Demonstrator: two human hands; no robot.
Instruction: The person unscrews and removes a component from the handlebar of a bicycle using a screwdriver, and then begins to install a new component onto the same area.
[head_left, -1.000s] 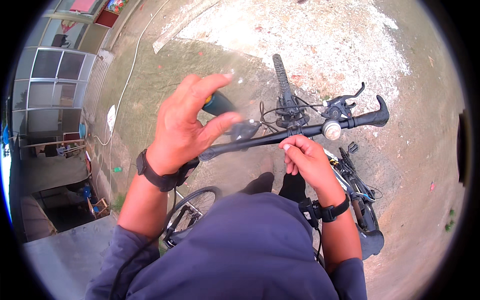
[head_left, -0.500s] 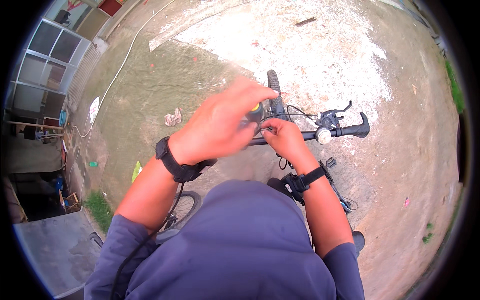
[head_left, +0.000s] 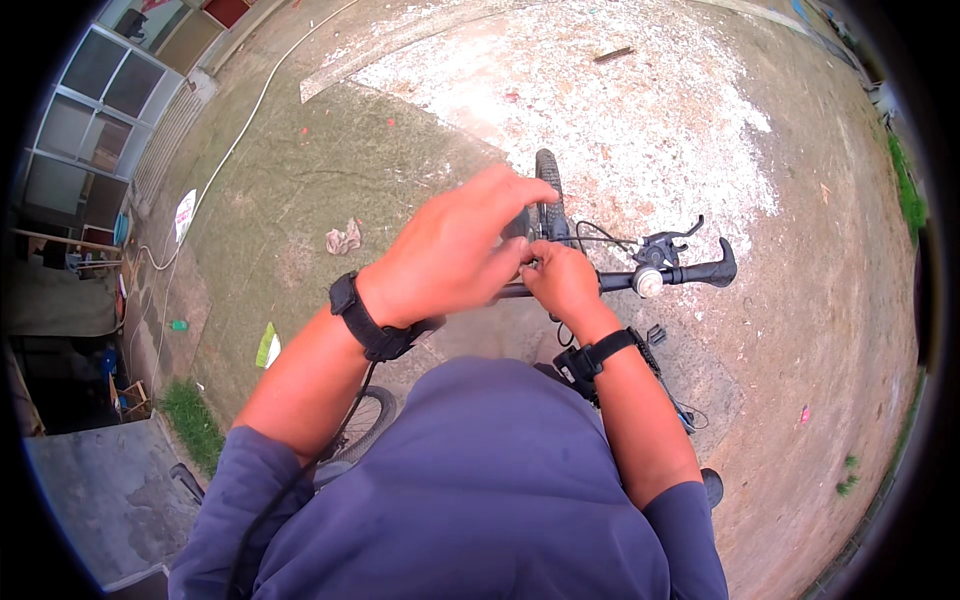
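A bicycle's black handlebar (head_left: 617, 282) crosses in front of me, its left part behind my hands. My left hand (head_left: 450, 248) curls over the middle of the bar, thumb and fingers around a dark rounded thing (head_left: 517, 226) that is mostly hidden. Against its thumb, my right hand (head_left: 566, 285) pinches with thumb and forefinger; whatever is between the tips is too small to make out. Right of that hand are a silver bell (head_left: 648, 282), a brake lever (head_left: 688, 228) and a black grip (head_left: 705, 272). The front tyre (head_left: 546, 175) points ahead.
Another bicycle wheel (head_left: 368, 420) shows beside my left elbow. On the ground lie a crumpled cloth (head_left: 343, 237), a green and white wrapper (head_left: 267, 345) and a long pale hose (head_left: 255, 115). A windowed building front (head_left: 100, 95) stands at the left.
My left hand has shifted slightly right, its thumb closer to my right fingertips. The yellow-edged part seen under it earlier is now covered. The right hand stays nearly in place.
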